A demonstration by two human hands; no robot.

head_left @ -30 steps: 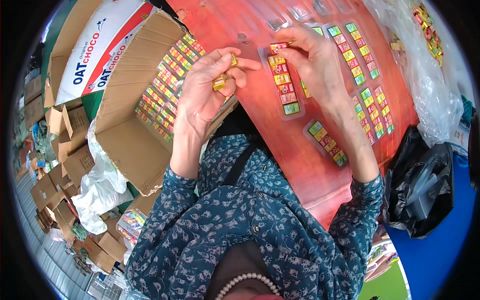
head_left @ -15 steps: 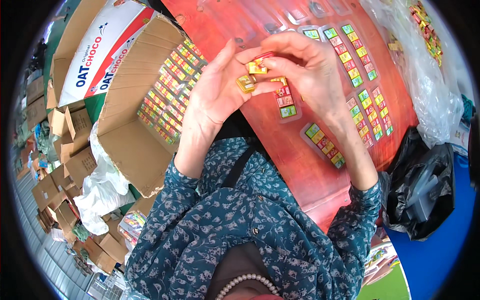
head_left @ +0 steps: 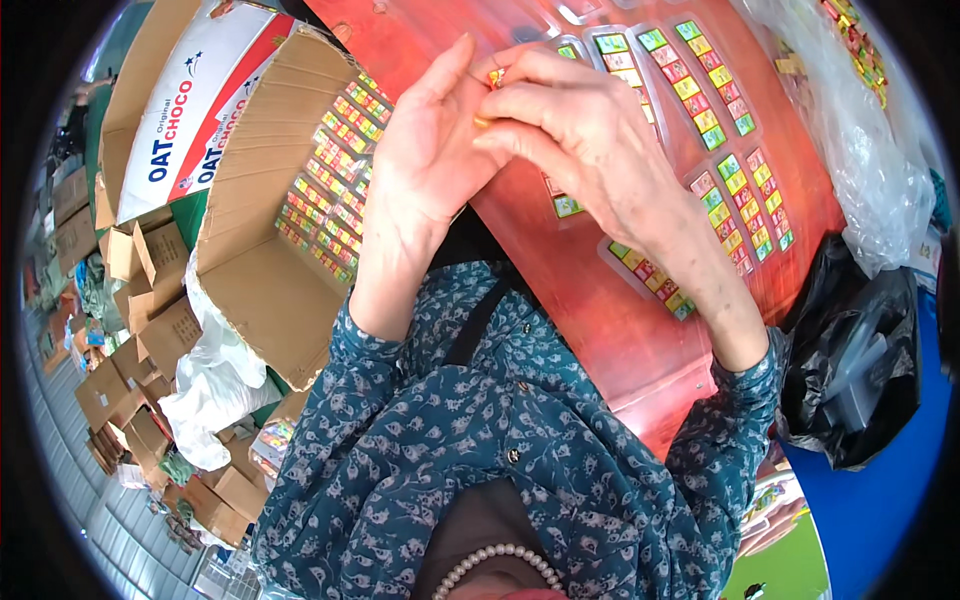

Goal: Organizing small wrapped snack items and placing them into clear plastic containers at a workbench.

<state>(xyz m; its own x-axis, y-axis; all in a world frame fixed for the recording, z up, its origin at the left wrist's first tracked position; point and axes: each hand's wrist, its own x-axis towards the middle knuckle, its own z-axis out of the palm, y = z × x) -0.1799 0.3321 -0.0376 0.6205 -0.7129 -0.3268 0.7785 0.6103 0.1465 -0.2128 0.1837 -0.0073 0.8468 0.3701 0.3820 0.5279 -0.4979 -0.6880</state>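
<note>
My left hand (head_left: 425, 145) is turned palm up and cupped, with small wrapped pieces in it. Over that palm, my right hand (head_left: 590, 140) bends its fingers, the fingertips closed on a small yellow wrapped piece (head_left: 483, 122). A red and yellow piece (head_left: 496, 76) shows beyond it, near the left fingers. My right hand hides most of what lies in the palm. Under and beyond it on the red table (head_left: 560, 265), rows of green, yellow and red pieces (head_left: 685, 90) sit in clear plastic trays. A nearer row (head_left: 655, 280) lies below my right wrist.
An open cardboard box (head_left: 255, 280) on the left holds many filled trays (head_left: 335, 190). A clear plastic bag (head_left: 850, 170) with loose wrapped pieces (head_left: 860, 45) lies at the far right, above a black bag (head_left: 850, 360). More cardboard boxes (head_left: 130, 390) are piled at far left.
My right hand has moved left onto the left palm, its fingers now covering pieces that showed plainly before. The view has shifted slightly.
</note>
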